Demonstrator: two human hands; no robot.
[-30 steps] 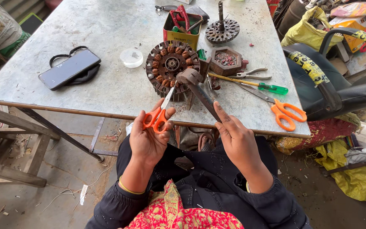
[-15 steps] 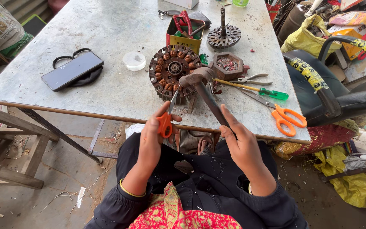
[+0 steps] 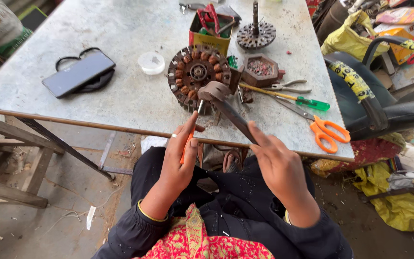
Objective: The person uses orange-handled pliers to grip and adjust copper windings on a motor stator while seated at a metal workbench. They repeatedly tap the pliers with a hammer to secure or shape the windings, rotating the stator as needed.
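1. two hands work just below the round motor stator [image 3: 198, 76] at the table [image 3: 120, 57] edge.
2. left hand [image 3: 178, 160] is closed around orange-handled scissors [image 3: 186, 144].
3. right hand [image 3: 276, 165] pinches a brown tape strip [image 3: 231, 112] running up to the stator.

Orange-handled scissors [image 3: 188, 144] gripped upright, blades mostly hidden. Brown tape strip [image 3: 233, 117] stretched taut, slanting, looped end possibly touching round wound stator [image 3: 195, 74].

Soft, even daylight is falling from above, keeping the grey table [image 3: 97, 29] bright and casting only faint shadows. A mild sheen is showing on the dark phone [image 3: 77, 73]. The wide lens is bending the edges, and the corners are looking slightly soft.
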